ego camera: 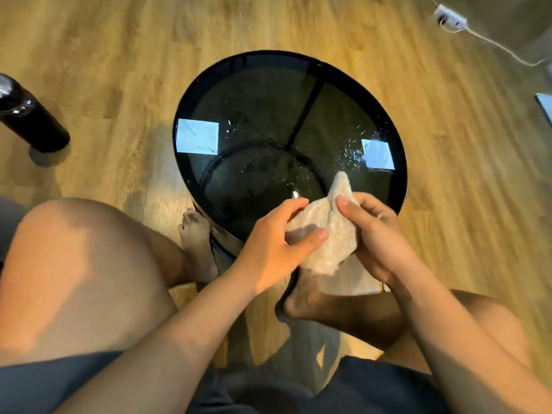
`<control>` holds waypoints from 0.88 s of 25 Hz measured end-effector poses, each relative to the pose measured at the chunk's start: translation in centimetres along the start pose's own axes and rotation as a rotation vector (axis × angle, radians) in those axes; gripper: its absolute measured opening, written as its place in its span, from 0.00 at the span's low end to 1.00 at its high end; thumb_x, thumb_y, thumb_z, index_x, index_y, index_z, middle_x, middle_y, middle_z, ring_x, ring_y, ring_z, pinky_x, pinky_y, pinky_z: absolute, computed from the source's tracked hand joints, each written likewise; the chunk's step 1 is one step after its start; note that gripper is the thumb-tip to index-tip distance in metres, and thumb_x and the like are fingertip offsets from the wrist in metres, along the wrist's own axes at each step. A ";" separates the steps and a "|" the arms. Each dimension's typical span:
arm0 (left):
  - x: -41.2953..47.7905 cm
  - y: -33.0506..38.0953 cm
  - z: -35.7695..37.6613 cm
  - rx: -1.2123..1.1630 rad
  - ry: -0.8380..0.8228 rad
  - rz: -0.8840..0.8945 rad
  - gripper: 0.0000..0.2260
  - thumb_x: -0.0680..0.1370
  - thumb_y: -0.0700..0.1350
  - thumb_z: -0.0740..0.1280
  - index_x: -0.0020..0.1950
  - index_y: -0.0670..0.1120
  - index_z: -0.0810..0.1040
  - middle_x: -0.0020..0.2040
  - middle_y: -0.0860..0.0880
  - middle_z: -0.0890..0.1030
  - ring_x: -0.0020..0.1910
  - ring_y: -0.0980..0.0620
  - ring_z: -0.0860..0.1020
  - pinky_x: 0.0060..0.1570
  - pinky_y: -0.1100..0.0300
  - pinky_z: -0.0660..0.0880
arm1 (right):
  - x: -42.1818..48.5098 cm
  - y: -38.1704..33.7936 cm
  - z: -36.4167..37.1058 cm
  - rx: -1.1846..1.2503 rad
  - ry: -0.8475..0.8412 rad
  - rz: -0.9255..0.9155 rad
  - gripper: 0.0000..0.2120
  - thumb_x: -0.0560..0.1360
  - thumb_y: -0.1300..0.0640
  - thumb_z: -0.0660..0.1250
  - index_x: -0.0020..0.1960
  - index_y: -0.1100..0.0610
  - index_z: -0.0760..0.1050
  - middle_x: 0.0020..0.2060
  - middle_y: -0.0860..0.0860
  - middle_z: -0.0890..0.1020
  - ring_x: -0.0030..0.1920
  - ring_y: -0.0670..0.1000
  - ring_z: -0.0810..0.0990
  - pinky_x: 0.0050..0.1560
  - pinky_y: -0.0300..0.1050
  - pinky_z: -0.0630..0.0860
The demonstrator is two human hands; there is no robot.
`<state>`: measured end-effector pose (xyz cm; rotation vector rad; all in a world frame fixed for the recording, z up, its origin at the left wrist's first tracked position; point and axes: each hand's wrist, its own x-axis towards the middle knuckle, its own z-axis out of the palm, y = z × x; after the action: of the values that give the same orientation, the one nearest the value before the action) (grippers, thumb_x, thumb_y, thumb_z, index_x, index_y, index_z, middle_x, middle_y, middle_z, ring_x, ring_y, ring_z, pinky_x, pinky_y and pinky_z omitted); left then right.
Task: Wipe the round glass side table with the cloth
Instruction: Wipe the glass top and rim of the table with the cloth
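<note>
A round side table with a dark glass top and black rim [298,59] stands on the wood floor in front of me. Water droplets and streaks [346,150] lie on the right half of the glass. A cream, fuzzy cloth [330,225] is held over the table's near edge. My left hand [268,243] pinches its left side with thumb and fingers. My right hand [376,234] grips its right side, thumb on top. One corner of the cloth points up over the glass; its lower part hangs off the near edge.
A dark bottle [30,115] stands on the floor at the far left. A white power adapter with a cord [449,19] lies at the upper right. My bare knees and feet [197,243] are close to the table's near side.
</note>
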<state>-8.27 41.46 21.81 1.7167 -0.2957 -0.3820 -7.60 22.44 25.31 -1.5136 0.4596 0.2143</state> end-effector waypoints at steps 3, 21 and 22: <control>-0.4 0.2 -0.4 -0.042 -0.089 -0.089 0.16 0.75 0.59 0.70 0.61 0.61 0.74 0.53 0.62 0.81 0.52 0.67 0.79 0.48 0.66 0.78 | -2.0 0.4 1.1 0.412 -0.242 0.133 0.14 0.74 0.53 0.71 0.57 0.57 0.79 0.51 0.58 0.84 0.52 0.57 0.84 0.47 0.51 0.81; -1.2 1.0 -1.0 -0.388 -0.103 -0.397 0.13 0.72 0.54 0.73 0.53 0.51 0.80 0.52 0.50 0.84 0.52 0.51 0.83 0.47 0.55 0.76 | -2.4 0.0 0.1 0.584 -0.201 0.166 0.11 0.74 0.64 0.66 0.55 0.55 0.78 0.56 0.58 0.81 0.58 0.60 0.81 0.58 0.61 0.78; -1.1 1.0 -0.9 -0.406 -0.080 -0.367 0.10 0.74 0.51 0.73 0.53 0.50 0.80 0.51 0.50 0.85 0.52 0.51 0.83 0.48 0.55 0.76 | -2.2 -0.2 0.1 0.598 -0.187 0.154 0.09 0.73 0.65 0.66 0.52 0.55 0.77 0.55 0.57 0.82 0.57 0.59 0.82 0.57 0.61 0.79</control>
<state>-8.83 42.57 22.99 1.3521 0.0449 -0.7289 -9.49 22.83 26.47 -0.8655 0.4405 0.3048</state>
